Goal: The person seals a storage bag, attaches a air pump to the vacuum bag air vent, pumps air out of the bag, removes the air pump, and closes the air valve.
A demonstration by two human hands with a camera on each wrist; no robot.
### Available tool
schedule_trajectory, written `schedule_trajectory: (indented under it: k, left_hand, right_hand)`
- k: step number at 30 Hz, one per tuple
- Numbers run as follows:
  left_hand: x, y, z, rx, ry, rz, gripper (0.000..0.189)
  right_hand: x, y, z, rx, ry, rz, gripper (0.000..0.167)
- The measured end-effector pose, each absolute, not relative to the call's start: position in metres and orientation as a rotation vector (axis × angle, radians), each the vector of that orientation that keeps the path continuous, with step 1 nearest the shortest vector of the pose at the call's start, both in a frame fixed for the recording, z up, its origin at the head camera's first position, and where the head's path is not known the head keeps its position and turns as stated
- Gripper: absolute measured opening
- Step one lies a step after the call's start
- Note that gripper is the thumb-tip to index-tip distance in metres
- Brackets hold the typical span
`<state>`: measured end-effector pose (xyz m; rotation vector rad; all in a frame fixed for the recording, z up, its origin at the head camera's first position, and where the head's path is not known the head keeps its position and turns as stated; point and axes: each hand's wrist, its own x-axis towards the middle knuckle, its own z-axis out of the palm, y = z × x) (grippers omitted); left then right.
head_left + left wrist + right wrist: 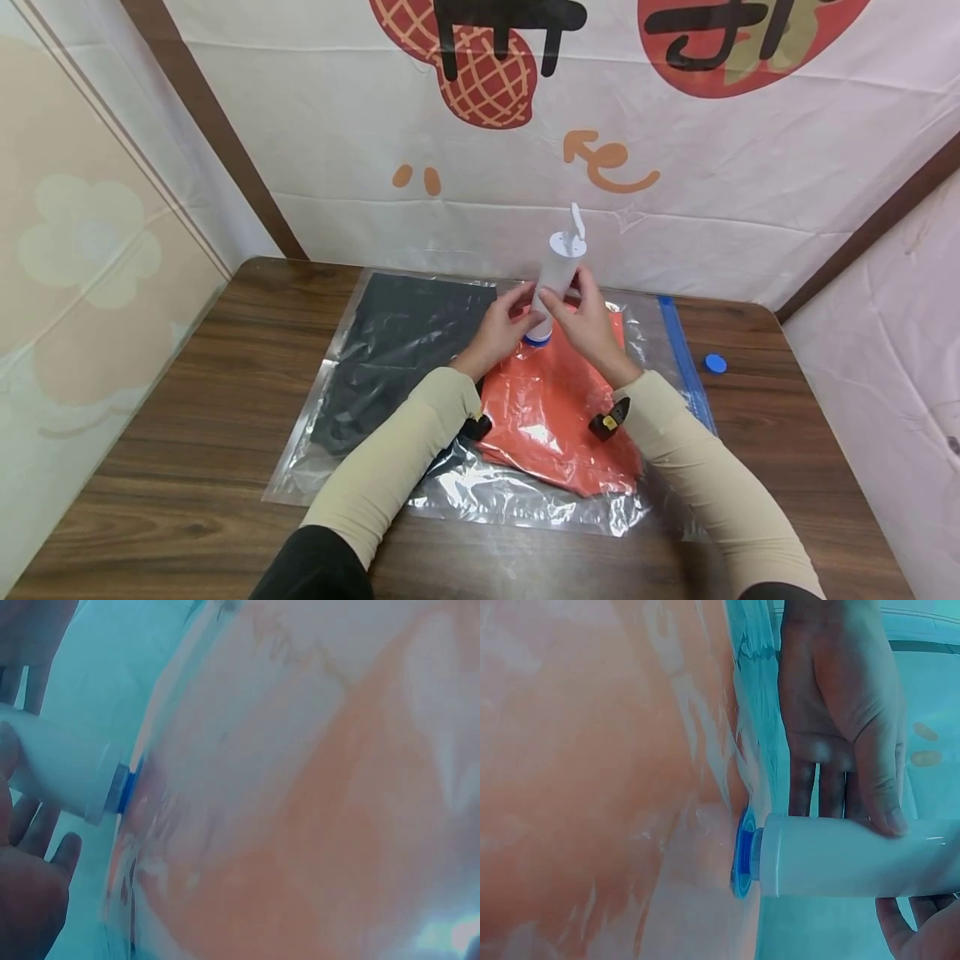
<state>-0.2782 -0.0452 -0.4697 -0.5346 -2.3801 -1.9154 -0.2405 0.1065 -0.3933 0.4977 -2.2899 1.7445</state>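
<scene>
A white hand pump (558, 268) leans slightly, its foot on the blue valve (742, 853) of a clear plastic storage bag (517, 510). Its slim white handle (577, 222) sticks out of the top. My left hand (501, 332) holds the tube low down, just above the valve. Higher up, the right hand (588, 327) grips it from the other side, thumb in front. Inside the bag lie a folded orange-red item (551, 417) under the pump and a dark one (408, 342) to the left. The left wrist view shows the pump's narrow neck (118, 787) meeting the valve.
A round blue cap (715, 363) lies right of the bag on the brown wooden table (187, 400). The bag's blue zip strip (684, 358) runs along its right side. A printed fabric wall (480, 225) stands close behind the table, with more fabric at both sides.
</scene>
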Motion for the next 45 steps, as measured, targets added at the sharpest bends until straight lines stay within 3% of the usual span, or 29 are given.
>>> schedule_trajectory:
  k: [11, 16, 27, 32, 37, 45]
  left_hand:
    - [-0.276, -0.049, -0.471, -0.553, -2.363, -1.884, 0.042]
    - [-0.278, -0.051, -0.471, -0.505, -2.312, -1.904, 0.034]
    - [-0.278, -0.048, -0.467, -0.538, -2.382, -1.937, 0.057]
    - [-0.278, -0.045, -0.465, -0.609, -2.422, -1.889, 0.054]
    - [-0.277, -0.047, -0.466, -0.585, -2.395, -1.900, 0.052]
    - [-0.277, -0.052, -0.469, -0.508, -2.378, -1.906, 0.044]
  right_hand:
    - [-0.242, 0.107, -0.394, 0.420, -2.261, 1.730, 0.051]
    - [-0.257, 0.112, -0.413, 0.437, -2.235, 1.728, 0.047]
    - [-0.260, 0.111, -0.422, 0.479, -2.310, 1.734, 0.054]
    - [-0.263, 0.108, -0.422, 0.423, -2.312, 1.735, 0.052]
    - [-0.266, 0.109, -0.424, 0.399, -2.261, 1.712, 0.060]
    - [-0.265, 0.114, -0.424, 0.429, -2.243, 1.693, 0.055]
